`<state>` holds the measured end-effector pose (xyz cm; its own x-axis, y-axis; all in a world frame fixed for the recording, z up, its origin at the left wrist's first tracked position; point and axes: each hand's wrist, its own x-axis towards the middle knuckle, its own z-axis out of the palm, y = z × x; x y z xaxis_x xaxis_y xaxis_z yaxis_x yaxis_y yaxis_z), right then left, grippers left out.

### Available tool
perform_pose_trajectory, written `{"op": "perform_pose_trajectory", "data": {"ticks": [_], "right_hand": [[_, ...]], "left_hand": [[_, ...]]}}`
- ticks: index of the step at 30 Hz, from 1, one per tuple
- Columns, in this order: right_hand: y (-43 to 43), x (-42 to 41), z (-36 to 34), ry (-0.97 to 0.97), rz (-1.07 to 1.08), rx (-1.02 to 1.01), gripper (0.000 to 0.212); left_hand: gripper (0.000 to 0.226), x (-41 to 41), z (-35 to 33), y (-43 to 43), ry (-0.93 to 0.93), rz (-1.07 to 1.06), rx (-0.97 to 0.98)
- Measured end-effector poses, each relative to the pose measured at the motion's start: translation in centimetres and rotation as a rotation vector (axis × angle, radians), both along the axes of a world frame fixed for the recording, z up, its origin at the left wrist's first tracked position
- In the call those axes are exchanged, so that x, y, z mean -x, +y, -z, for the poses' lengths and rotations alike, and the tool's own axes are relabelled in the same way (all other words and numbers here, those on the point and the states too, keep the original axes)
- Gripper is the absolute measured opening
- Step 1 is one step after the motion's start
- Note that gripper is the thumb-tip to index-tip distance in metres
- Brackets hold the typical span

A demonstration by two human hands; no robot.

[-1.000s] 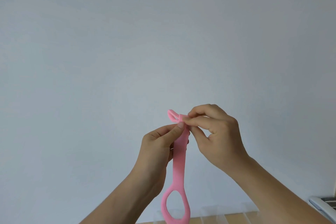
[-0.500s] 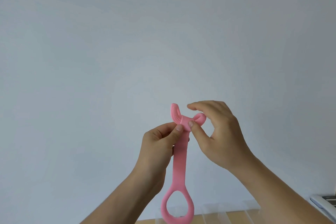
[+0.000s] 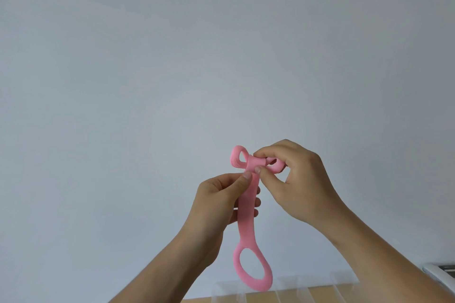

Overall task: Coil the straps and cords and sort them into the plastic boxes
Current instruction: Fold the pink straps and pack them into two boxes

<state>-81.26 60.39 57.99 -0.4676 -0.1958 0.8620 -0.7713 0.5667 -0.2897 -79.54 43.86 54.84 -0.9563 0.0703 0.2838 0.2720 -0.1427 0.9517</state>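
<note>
Now, step: coiling, early on. The pink strap (image 3: 247, 206) is held up in the air in front of a plain wall, above the bench (image 3: 199, 300). Only its top end is rolled; most of the length hangs straight.
Left hand (image 3: 216, 204): thumb pinches the strap just under the roll, w/ the other fingers curled behind it.
Right hand (image 3: 295, 182): thumb + forefinger pinch the rolled top, other fingers curled over it.
Strap ends: a small loop sticks out left of the roll. The big oval loop dangles at the btm, in front of the boxes; can't tell if it touches them.
Boxes: clear plastic boxes (image 3: 290, 288) in a row on the bench, at the low edge of view. Contents can't be made out.
Next move, my guess: right hand turns the roll down another wrap while the left feeds strap up and keeps it taut. The strap looks springy, so a loose pinch prob. lets it unroll.
Vs 1 sec ago: top end was only a tight little fold at the fingertips; roll is fatter now.
Vs half a sec ago: right fingers were lifted off, two lobes showing; now they're clamped down. Left thumb sits a bit lower, and the whole strap is raised slightly.
</note>
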Motion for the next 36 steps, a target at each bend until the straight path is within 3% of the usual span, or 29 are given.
{"op": "perform_pose_trajectory", "data": {"ticks": [10, 13, 18, 24, 29, 32, 36], "right_hand": [[-0.9, 1.2, 1.0, 0.235, 0.07, -0.005, 0.024], [-1.1, 1.4, 1.3, 0.219, 0.058, -0.014, 0.025], [-1.3, 1.6, 1.7, 0.133, 0.033, -0.002, 0.023], [-1.5, 1.6, 1.2, 0.128, -0.065, 0.062, 0.022], [-1.3, 1.2, 0.2, -0.211, -0.182, 0.222, 0.018], [-0.7, 1.2, -0.8, -0.474, -0.203, 0.188, 0.032], [-0.4, 0.9, -1.5, -0.482, -0.272, 0.103, 0.025]], "left_hand": [[0.03, 0.7, -0.2, -0.4, 0.004, 0.122, -0.063], [0.029, 0.8, -0.5, -0.6, 0.014, 0.141, -0.06], [0.051, 0.7, -0.9, -0.5, -0.071, 0.173, -0.22], [0.038, 1.1, -0.8, -0.7, -0.081, 0.147, -0.195], [0.041, 1.8, -0.4, -0.9, -0.014, 0.098, -0.117], [0.033, 2.0, -0.4, -1.1, 0.033, 0.105, -0.066], [0.03, 1.8, -0.5, -1.0, 0.051, 0.125, -0.034]]}}
